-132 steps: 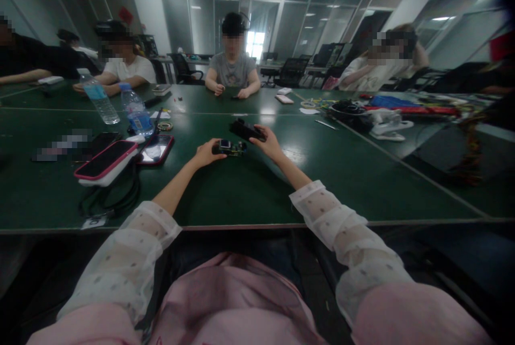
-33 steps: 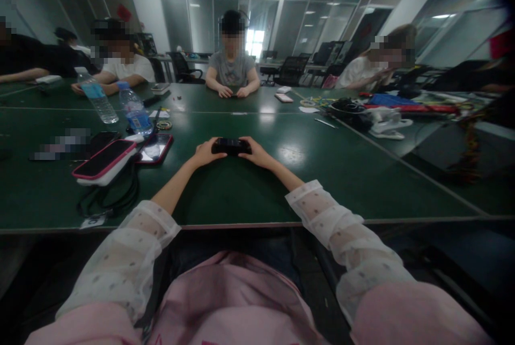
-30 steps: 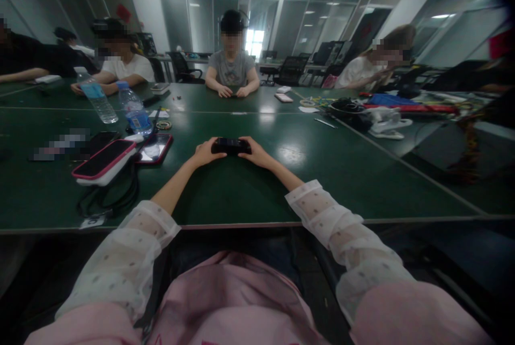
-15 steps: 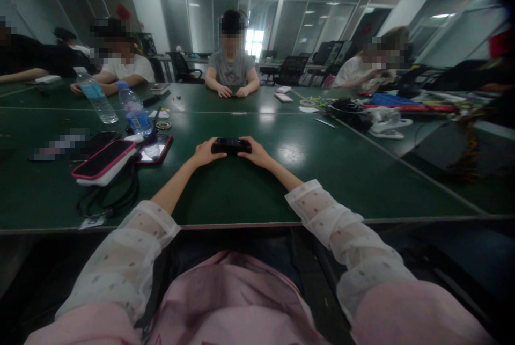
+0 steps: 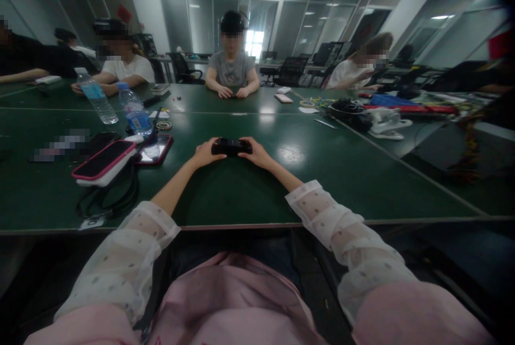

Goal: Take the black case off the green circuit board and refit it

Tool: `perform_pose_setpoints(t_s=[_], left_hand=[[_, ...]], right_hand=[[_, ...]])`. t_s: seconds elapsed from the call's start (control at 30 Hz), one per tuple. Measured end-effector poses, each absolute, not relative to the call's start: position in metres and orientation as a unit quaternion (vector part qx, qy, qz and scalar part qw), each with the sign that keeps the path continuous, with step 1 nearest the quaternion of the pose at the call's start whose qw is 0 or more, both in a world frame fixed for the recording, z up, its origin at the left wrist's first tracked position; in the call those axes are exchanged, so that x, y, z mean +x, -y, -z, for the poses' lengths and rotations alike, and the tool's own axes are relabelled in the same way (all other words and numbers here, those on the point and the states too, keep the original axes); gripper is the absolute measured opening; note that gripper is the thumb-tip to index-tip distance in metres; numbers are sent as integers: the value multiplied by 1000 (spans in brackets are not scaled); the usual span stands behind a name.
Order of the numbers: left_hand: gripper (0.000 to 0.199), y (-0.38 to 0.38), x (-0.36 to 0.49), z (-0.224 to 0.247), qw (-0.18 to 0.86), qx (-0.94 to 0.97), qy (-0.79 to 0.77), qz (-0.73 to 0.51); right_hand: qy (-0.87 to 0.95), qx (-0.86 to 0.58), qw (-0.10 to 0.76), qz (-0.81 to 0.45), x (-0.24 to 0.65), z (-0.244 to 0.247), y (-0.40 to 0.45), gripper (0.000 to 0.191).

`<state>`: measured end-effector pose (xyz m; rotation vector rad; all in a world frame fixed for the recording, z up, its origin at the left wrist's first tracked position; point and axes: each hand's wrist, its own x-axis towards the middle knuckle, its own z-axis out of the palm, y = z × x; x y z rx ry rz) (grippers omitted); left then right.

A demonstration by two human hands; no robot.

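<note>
A small black box-shaped object [image 5: 231,147] with a glossy top rests at the middle of the green table [image 5: 241,195]. My left hand [image 5: 205,154] grips its left end, fingers wrapped behind and thumb along the near side. At the opposite end, my right hand [image 5: 257,153] holds it the same way. The object's exact kind cannot be made out. Both forearms lie over the table, in sheer white dotted sleeves [image 5: 330,221].
To the left are a phone in a pink case [image 5: 105,160], another phone [image 5: 155,149], black cords [image 5: 131,189] and two water bottles [image 5: 96,95] [image 5: 134,111]. A pen [image 5: 324,123], tangled cables [image 5: 314,102] and a white device [image 5: 388,124] lie right. Several people sit around the table.
My hands and the black object stay in place. At the far right, a seated person's head has shifted to the left.
</note>
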<state>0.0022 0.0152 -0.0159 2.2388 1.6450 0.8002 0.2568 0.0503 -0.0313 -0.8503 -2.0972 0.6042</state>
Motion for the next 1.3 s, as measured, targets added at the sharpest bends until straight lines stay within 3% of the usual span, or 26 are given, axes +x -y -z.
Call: perform_pose_setpoints(t_s=[1.03,1.3], left_hand=[[73,-21,-2,23,163,758,-561,-288],[71,-20,-2,21,159,764,-551,-296]], right_hand=[[766,-333,453,-311,259,17,-53,65],[719,-396,515,-247,272,18,-68,66]])
